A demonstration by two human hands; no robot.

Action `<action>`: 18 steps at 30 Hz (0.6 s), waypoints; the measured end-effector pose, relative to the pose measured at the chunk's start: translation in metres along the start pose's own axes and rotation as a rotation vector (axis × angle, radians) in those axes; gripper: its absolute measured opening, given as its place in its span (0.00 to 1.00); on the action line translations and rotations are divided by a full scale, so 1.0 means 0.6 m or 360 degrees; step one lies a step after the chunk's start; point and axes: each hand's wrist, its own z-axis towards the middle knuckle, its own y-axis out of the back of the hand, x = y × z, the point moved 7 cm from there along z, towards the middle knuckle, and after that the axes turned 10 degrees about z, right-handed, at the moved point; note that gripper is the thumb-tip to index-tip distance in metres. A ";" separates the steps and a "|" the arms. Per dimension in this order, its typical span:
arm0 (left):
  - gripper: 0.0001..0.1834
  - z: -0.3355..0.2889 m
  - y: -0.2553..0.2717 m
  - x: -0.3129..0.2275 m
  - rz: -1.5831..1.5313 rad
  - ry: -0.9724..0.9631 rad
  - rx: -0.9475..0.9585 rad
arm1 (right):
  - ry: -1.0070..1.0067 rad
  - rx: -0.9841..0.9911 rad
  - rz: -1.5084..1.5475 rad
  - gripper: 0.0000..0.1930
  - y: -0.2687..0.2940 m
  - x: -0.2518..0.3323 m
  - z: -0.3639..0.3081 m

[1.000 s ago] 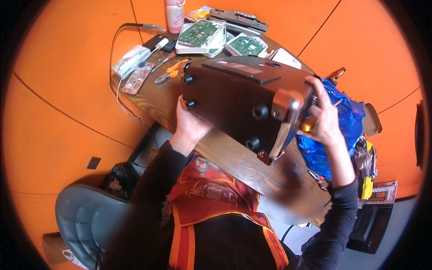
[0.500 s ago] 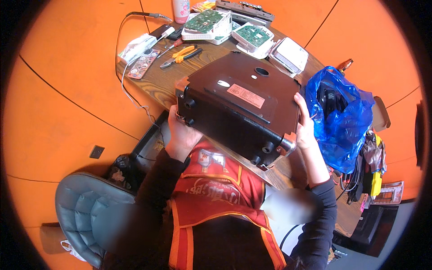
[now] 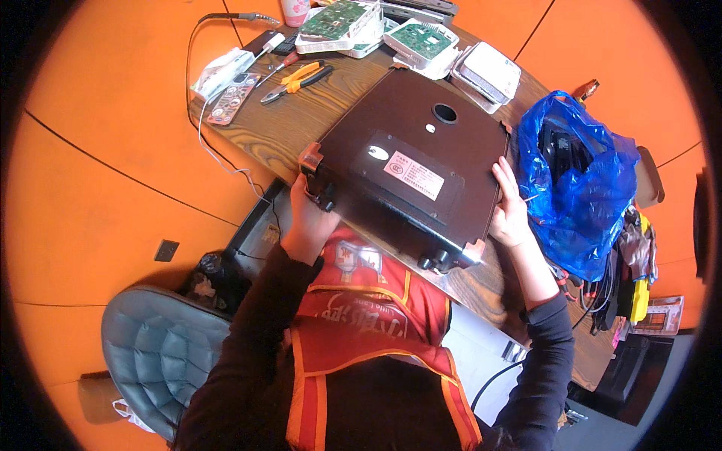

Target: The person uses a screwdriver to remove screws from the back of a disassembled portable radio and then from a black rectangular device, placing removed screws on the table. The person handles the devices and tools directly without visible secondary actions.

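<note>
Pliers (image 3: 295,78), circuit boards (image 3: 336,19), blue bag (image 3: 583,188) surround black case (image 3: 412,161).

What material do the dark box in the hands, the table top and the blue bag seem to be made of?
The dark box looks like painted or coated metal, or perhaps hard plastic: flat, smooth, with a dull sheen. Both the left hand and right hand grip its sides. The table top seems to be wood or wood-look laminate, with visible brown grain. The blue bag is thin plastic film, crinkled, glossy and half see-through.
</note>
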 end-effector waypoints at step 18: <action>0.24 0.062 0.058 -0.008 0.1014 -0.0379 -0.0482 | -0.0049 0.0301 -0.0373 0.30 0.017 -0.003 0.013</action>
